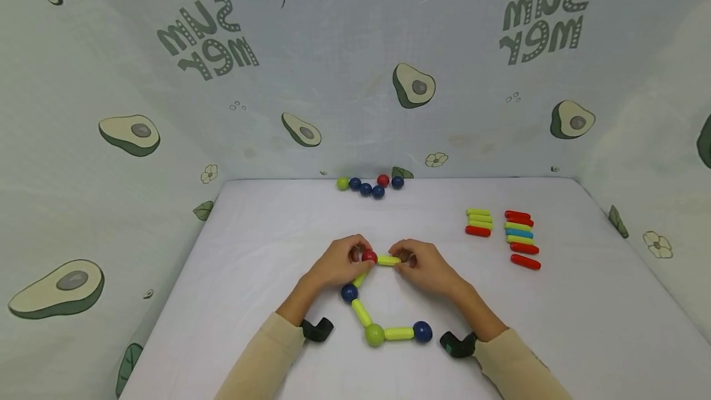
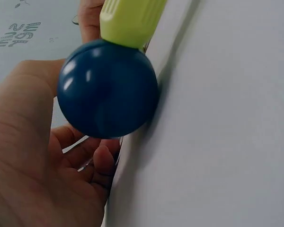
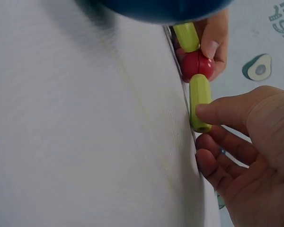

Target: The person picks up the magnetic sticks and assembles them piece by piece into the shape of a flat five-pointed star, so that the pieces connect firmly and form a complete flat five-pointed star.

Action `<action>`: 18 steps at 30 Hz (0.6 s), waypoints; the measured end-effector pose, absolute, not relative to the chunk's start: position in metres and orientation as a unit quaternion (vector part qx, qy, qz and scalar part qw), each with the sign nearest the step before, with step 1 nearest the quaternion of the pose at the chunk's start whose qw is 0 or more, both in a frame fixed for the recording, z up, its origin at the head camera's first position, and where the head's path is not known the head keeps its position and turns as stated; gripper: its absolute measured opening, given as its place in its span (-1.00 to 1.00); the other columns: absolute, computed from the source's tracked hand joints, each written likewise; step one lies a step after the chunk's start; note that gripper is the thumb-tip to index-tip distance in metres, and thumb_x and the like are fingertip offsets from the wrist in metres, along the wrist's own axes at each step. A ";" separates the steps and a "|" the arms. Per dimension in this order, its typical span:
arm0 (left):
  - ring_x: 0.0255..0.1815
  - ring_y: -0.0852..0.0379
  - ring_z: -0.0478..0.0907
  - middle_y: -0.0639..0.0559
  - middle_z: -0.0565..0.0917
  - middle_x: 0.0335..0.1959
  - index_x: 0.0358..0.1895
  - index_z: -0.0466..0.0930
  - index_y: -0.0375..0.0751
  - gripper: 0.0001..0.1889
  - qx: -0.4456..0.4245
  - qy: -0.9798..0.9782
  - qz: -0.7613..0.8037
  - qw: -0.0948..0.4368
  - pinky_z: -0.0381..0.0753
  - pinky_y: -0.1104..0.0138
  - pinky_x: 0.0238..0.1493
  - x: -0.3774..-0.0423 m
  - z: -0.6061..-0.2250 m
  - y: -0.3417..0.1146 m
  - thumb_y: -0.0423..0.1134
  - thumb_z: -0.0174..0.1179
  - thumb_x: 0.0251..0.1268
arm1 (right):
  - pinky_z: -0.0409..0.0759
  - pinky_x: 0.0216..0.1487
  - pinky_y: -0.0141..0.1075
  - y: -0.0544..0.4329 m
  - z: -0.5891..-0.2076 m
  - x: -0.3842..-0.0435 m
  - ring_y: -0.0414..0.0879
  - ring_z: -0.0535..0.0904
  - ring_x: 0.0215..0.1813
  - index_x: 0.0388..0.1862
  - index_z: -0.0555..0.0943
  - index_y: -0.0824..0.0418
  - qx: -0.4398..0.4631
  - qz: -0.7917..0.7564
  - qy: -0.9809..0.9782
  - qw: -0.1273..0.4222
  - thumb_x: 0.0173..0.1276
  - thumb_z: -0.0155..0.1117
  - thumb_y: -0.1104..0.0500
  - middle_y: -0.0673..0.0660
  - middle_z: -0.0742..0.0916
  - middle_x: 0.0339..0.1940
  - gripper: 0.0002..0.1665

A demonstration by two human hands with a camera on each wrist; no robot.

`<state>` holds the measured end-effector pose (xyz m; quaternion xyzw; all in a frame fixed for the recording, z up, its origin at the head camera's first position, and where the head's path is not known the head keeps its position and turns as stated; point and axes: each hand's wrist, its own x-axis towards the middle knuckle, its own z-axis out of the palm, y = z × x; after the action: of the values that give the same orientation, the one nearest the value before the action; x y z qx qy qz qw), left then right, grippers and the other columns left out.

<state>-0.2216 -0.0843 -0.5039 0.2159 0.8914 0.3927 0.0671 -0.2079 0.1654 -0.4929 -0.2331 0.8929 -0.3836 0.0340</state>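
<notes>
We see the left hand (image 1: 336, 262) grip the red ball (image 1: 369, 256) and the right hand (image 1: 426, 267) pinch the yellow rod (image 1: 387, 260) touching it, mid-table (image 1: 266, 233), well short of the loose balls (image 1: 365, 189) by the far edge

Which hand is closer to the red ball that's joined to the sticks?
Left. The left hand holds the red ball itself; the right hand is to its right, gripping the far end of a yellow-green stick joined to it.
</notes>
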 end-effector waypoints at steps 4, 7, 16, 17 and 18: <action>-0.11 0.19 0.50 0.14 0.63 -0.09 0.16 0.61 0.08 -0.55 0.233 0.914 0.328 0.045 0.54 0.33 -0.09 -0.220 -0.502 -0.077 0.17 0.34 0.32 | 0.60 -0.08 -0.37 0.164 -0.493 -0.210 -0.18 0.58 -0.13 0.07 0.69 0.18 -0.240 -0.385 0.890 0.038 0.34 0.40 0.36 0.02 0.76 -0.08 -0.67; 0.05 0.16 0.51 0.12 0.65 0.07 0.22 0.64 0.11 -0.56 0.253 0.922 0.291 0.033 0.55 0.29 0.06 -0.219 -0.502 -0.074 0.16 0.30 0.38 | 0.61 -0.05 -0.36 0.162 -0.491 -0.212 -0.17 0.58 -0.12 0.09 0.68 0.17 -0.236 -0.383 0.892 0.044 0.35 0.40 0.32 0.01 0.75 -0.08 -0.67; -0.01 0.17 0.48 0.09 0.63 0.01 0.15 0.71 0.14 -0.66 0.265 0.917 0.293 0.058 0.53 0.33 0.01 -0.219 -0.505 -0.076 0.11 0.27 0.42 | 0.66 0.07 -0.16 0.167 -0.473 -0.248 -0.07 0.61 -0.06 0.12 0.66 0.22 -0.197 -0.377 0.905 0.017 0.46 0.34 0.18 0.07 0.75 -0.06 -0.70; 0.00 0.18 0.48 0.11 0.63 0.01 0.14 0.71 0.15 -0.67 0.262 0.916 0.298 0.060 0.53 0.33 0.02 -0.219 -0.507 -0.076 0.12 0.27 0.42 | 0.66 0.09 -0.13 0.168 -0.472 -0.256 -0.04 0.62 -0.04 0.14 0.65 0.24 -0.194 -0.375 0.906 0.013 0.47 0.33 0.17 0.10 0.75 -0.04 -0.68; 0.00 0.18 0.48 0.12 0.63 0.01 0.13 0.72 0.16 -0.67 0.258 0.915 0.304 0.063 0.53 0.32 0.02 -0.220 -0.508 -0.077 0.13 0.26 0.42 | 0.66 0.11 -0.09 0.170 -0.471 -0.264 -0.02 0.62 -0.02 0.16 0.64 0.24 -0.188 -0.376 0.907 0.008 0.48 0.32 0.15 0.11 0.75 -0.03 -0.67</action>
<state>-0.2198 -0.0767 -0.5075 0.2575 0.9150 0.3041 0.0631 -0.2635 0.1696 -0.4710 -0.1884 0.9072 -0.3761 0.0083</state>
